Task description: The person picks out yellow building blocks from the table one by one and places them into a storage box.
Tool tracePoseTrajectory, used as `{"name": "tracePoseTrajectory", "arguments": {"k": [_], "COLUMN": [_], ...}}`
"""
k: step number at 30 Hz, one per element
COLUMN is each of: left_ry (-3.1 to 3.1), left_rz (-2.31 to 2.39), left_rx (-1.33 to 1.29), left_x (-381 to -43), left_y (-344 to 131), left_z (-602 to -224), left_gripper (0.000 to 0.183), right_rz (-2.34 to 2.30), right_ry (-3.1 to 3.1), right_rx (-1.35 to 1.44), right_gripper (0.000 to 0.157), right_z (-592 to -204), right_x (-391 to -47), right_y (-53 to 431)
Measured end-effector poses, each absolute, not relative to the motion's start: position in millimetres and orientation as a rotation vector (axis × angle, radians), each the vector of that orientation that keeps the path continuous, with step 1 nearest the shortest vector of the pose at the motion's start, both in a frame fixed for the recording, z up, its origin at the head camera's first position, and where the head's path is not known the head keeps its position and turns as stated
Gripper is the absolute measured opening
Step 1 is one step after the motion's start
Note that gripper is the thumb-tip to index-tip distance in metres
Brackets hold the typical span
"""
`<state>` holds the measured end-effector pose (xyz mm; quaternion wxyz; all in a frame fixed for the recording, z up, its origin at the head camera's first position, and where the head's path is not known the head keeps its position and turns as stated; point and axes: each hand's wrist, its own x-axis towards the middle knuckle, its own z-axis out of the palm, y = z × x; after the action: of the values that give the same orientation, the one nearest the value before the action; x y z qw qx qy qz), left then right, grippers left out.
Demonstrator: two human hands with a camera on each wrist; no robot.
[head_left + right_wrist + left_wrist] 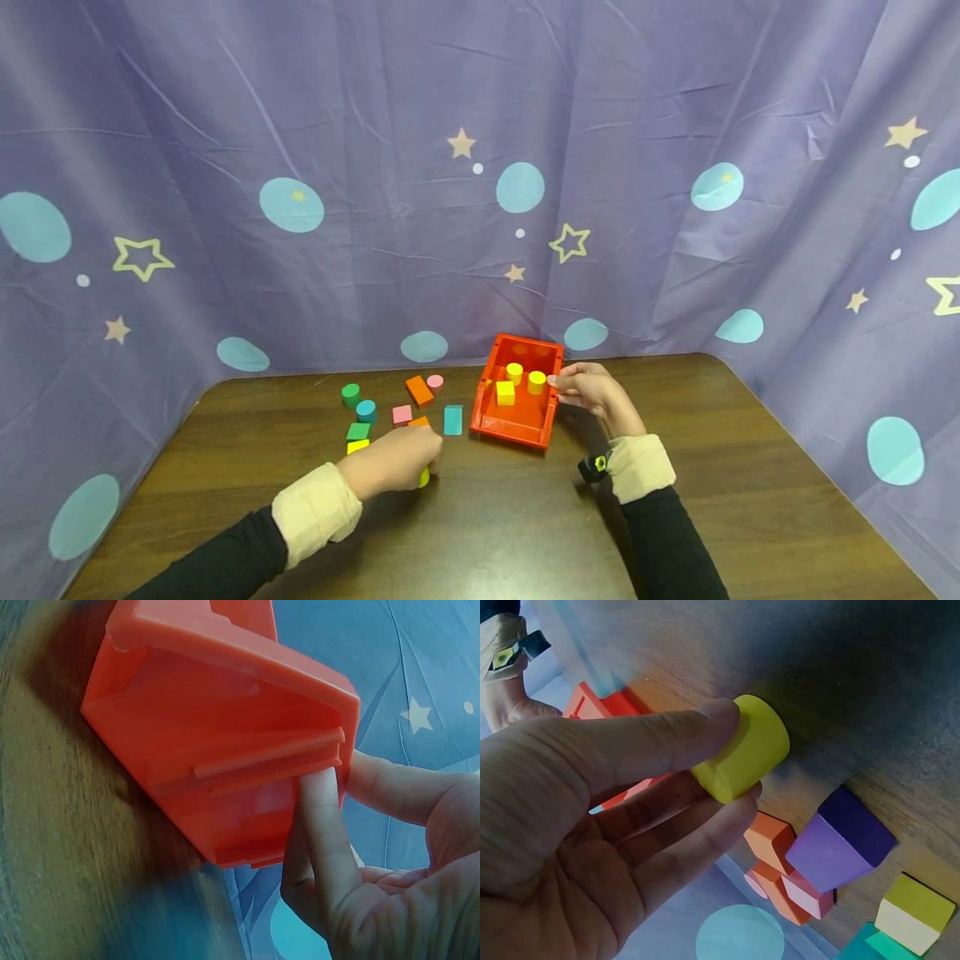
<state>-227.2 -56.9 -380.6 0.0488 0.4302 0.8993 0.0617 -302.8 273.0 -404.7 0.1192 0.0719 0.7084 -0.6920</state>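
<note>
Thumb and fingers of my left hand (396, 458) pinch a yellow cylinder block (751, 750), mostly hidden behind the hand in the head view. A purple block (836, 844) stands close by in the left wrist view, with orange blocks (769, 838) and a pink block (808, 894) beside it. My right hand (596, 396) grips the right side wall of a red plastic bin (512, 425), thumb at the rim and fingers against the outer side. Inside the bin lie two yellow cylinders (536, 382) and a yellow cube (506, 393).
Left of the bin, a light blue block (453, 420) sits on the wooden table (517, 525). Further left are a green cylinder (351, 395), a blue cylinder (366, 411), a green block (358, 432) and a yellow block (358, 447). A purple patterned curtain (420, 208) hangs behind the table.
</note>
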Motion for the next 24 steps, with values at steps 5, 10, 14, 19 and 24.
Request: {"name": "tracePoseTrajectory", "arguments": {"k": [5,10,14,19,24], "left_ry": [2.759,2.776,2.788,2.794,2.788], "left_rz": [0.18,0.169,0.168,0.18,0.196], "left_rx": [1.308,1.318,1.32,1.302,1.3], "left_x": [-226.0,-225.7,-225.6,-224.2,-224.7], "left_y": [-57.9,-59.3,-60.3,-60.7,-61.9], "left_z": [-380.8,-382.1,-382.8,-383.4,-385.1], "left_gripper": [0.038,0.034,0.032,0.031,0.023], "right_rz": [-2.03,-2.032,-2.035,-2.038,-2.029], "right_ry": [2.064,2.055,2.055,2.058,2.056], "right_rx": [0.19,0.188,0.192,0.183,0.175], "right_gripper": [0.014,0.014,0.014,0.013,0.013], "right_z": [-405.1,-405.9,-406.0,-406.4,-405.0], "right_x": [-302.4,-301.6,-302.0,-301.4,-301.4], "right_y": [272.7,273.1,272.5,272.6,273.8]}}
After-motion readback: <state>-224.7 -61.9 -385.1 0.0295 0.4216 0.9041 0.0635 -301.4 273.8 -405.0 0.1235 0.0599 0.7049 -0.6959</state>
